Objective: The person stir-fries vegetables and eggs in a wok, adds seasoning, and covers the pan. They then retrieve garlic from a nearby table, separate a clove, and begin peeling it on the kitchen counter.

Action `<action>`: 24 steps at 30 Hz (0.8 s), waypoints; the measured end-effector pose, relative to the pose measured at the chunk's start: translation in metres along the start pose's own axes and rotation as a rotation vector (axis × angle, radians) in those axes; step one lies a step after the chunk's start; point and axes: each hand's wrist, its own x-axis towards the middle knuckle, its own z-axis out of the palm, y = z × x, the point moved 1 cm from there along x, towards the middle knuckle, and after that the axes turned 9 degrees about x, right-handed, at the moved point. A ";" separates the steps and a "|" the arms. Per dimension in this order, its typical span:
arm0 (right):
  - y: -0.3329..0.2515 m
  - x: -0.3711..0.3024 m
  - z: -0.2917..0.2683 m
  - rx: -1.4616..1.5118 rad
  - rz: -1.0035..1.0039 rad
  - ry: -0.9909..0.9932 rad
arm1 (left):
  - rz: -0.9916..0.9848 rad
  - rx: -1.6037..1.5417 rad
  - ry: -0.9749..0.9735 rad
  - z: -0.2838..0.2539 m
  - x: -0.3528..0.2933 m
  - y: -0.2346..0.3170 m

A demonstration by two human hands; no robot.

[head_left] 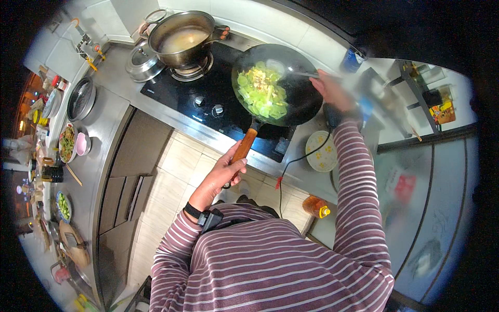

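Note:
My left hand [221,174] is wrapped round the wooden handle [246,143] of a dark wok [304,101], which sits tilted over the right side of the stove. Pale green vegetable slices [263,96] lie in the wok, with small yellowish chopped bits on top of them. From the right, my right hand [331,89] reaches over the wok's rim, closed on the shaft of a spatula [299,73]. The spatula's head is down in the wok beside the slices. Motion smears part of my right hand and wrist.
Left of the wok, a large pot [203,49] holding cloudy liquid stands on the black stove [174,96], near a metal lid [144,62]. A patterned plate [321,151], a black cord [299,158] and an oil bottle [314,206] are at right. Dishes line the left counter [104,112].

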 end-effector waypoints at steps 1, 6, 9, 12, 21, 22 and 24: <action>0.002 0.004 0.009 -0.096 0.025 0.005 | 0.007 0.010 -0.003 0.000 0.000 0.000; -0.019 -0.038 0.074 -0.520 -0.061 -0.306 | 0.006 0.034 -0.002 0.000 0.001 0.001; -0.027 -0.079 0.110 -0.911 -0.298 -0.543 | 0.002 0.040 0.004 0.000 0.001 0.001; -0.028 -0.112 0.129 -1.158 -0.537 -0.642 | 0.008 0.034 0.001 0.000 0.001 0.000; -0.057 -0.194 0.130 -1.157 -0.609 -0.496 | 0.015 0.018 -0.001 -0.001 0.001 -0.001; -0.057 -0.201 0.131 -1.152 -0.570 -0.499 | 0.014 0.023 -0.005 -0.001 0.001 -0.001; -0.053 -0.212 0.130 -1.141 -0.497 -0.499 | 0.021 0.036 -0.009 -0.001 0.000 0.000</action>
